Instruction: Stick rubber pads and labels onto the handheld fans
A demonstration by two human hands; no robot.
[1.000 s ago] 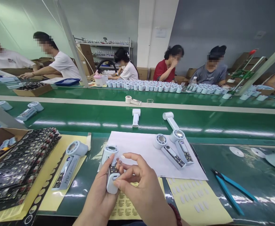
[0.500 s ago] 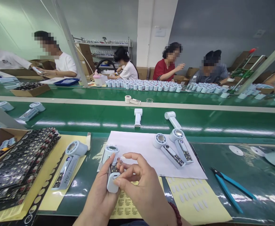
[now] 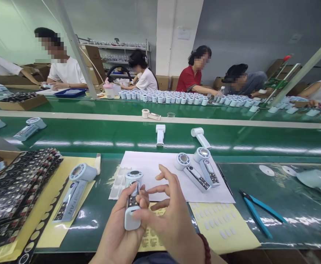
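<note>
A light blue handheld fan is in my left hand, fingers wrapped round its handle and base end towards me. A dark panel with light dots runs along its handle, and its round head points away. My right hand is beside it, fingers spread and apart. Its thumb lies at the fan's base end; whether it touches is unclear. Two similar fans lie on white paper behind my hands. Below my hands is a yellow sheet with printed labels, partly covered.
Blue-handled cutters lie right of a yellow sticker sheet. At left are another fan and stacked black printed sheets. More fans lie on the green surface. Several people work opposite behind rows of light blue parts.
My right hand's fingers have opened and lifted away from the fan's handle; they were bent close to it before. My left hand still holds the fan. The view has shifted slightly.
</note>
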